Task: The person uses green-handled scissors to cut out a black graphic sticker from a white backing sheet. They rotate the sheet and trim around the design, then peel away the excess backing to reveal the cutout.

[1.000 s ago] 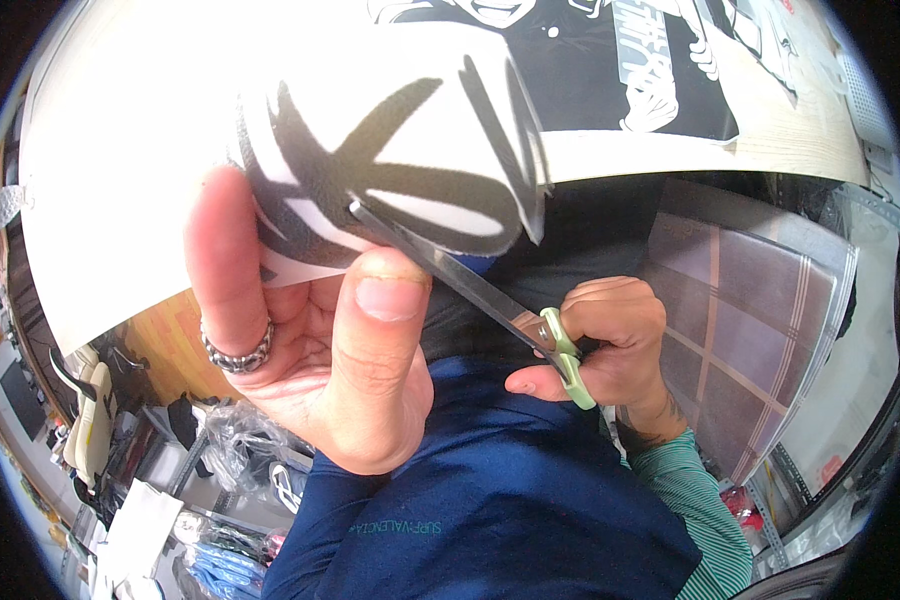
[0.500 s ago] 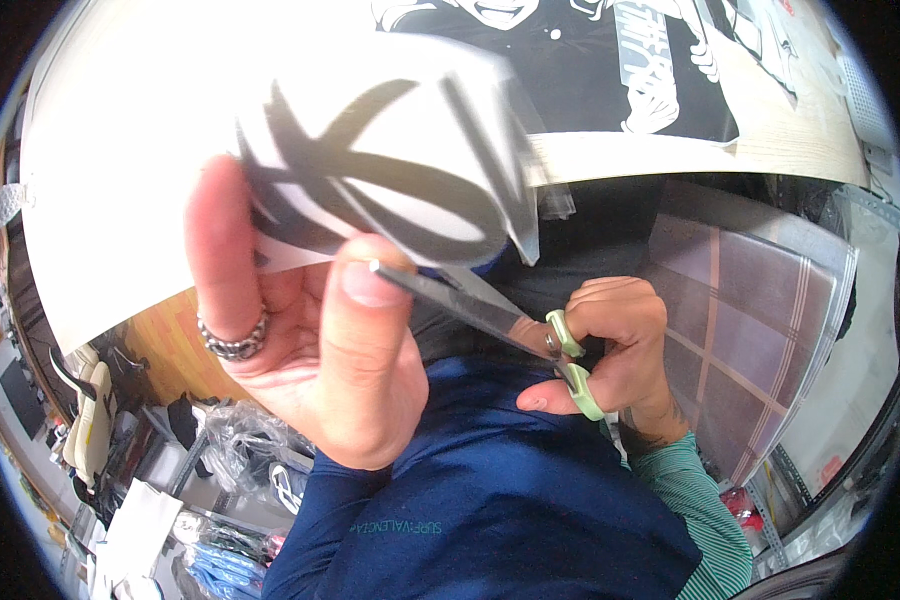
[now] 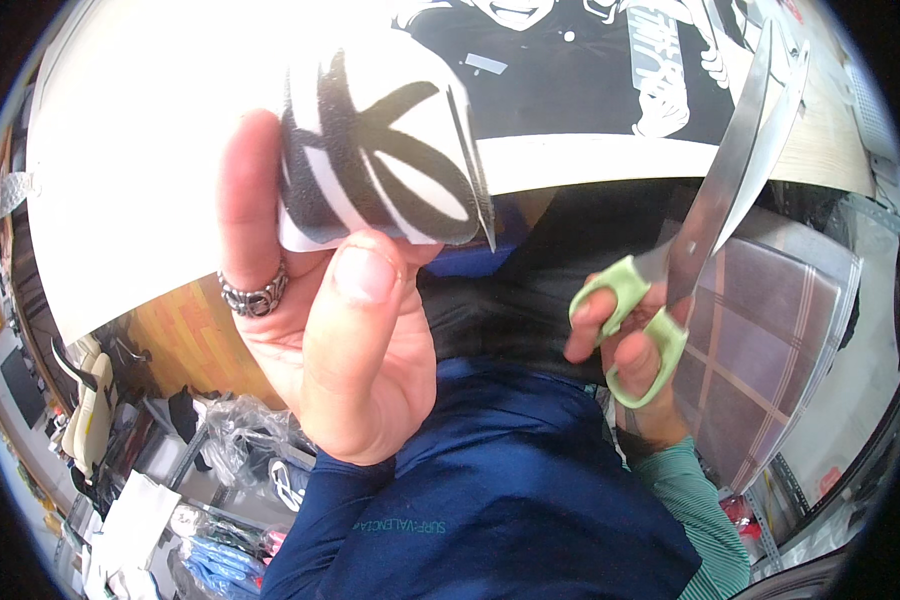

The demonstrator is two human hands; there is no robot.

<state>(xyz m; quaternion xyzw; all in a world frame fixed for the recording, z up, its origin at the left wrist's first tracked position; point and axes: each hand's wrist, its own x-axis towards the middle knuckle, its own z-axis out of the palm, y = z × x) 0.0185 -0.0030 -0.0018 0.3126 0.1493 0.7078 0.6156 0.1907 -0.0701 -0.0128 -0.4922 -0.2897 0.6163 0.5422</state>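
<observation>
My left hand (image 3: 345, 330), with a ring on one finger, pinches the lower edge of a curled white sheet printed with bold black strokes (image 3: 375, 150). The thumb presses its front, and the fingers behind it are partly hidden. To the right, my right hand (image 3: 635, 350) has its fingers through the light green handles of a pair of scissors (image 3: 710, 210). The scissors point up and to the right, with their blades slightly apart and away from the sheet.
Ahead lies a pale table (image 3: 150, 130) with a large black-and-white illustrated print (image 3: 560, 80) on it. A plaid board or sheet (image 3: 760, 330) leans at the right. Clear plastic bags (image 3: 250, 440) and folded white cloth (image 3: 135, 520) are at lower left.
The scissors have swung away from the left thumb to point up and right, turning with my right hand. The curled sheet has shifted and now shows a narrower face.
</observation>
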